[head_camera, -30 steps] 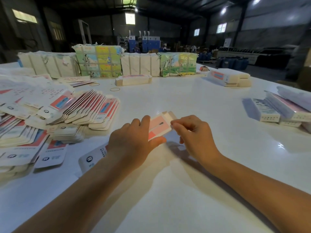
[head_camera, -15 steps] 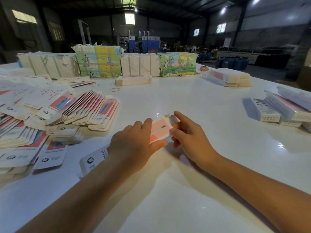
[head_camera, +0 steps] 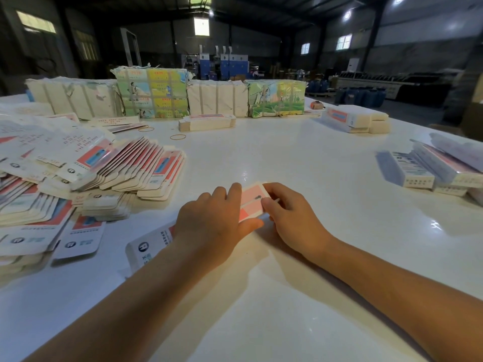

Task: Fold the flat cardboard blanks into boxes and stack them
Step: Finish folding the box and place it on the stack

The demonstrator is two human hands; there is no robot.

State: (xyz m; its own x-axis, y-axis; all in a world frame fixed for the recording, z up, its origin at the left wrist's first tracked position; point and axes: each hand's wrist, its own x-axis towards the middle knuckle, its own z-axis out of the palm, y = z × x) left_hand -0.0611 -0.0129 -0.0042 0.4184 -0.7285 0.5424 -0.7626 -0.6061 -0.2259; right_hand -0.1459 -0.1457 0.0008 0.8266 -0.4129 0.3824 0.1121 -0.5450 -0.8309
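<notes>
Both hands grip one box: left hand [head_camera: 209,223] holds the box [head_camera: 251,202], right hand [head_camera: 290,215] pinches its end. Too hard a pinch could crush the end flap. A slip could skid it across the desk [head_camera: 300,158].

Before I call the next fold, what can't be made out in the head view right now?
- Middle of the box: covered by the left hand.
- Its far-end flap: behind the right hand fingers.
- Print on the flat blanks: too small and blurred.
- Finished boxes: cut off by the right edge.

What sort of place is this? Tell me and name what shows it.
Probably a packaging workshop inside a warehouse. Heaps of flat printed box blanks cover the white table, strapped bundles line its far edge, and blue machines stand in the dim hall behind.
</notes>
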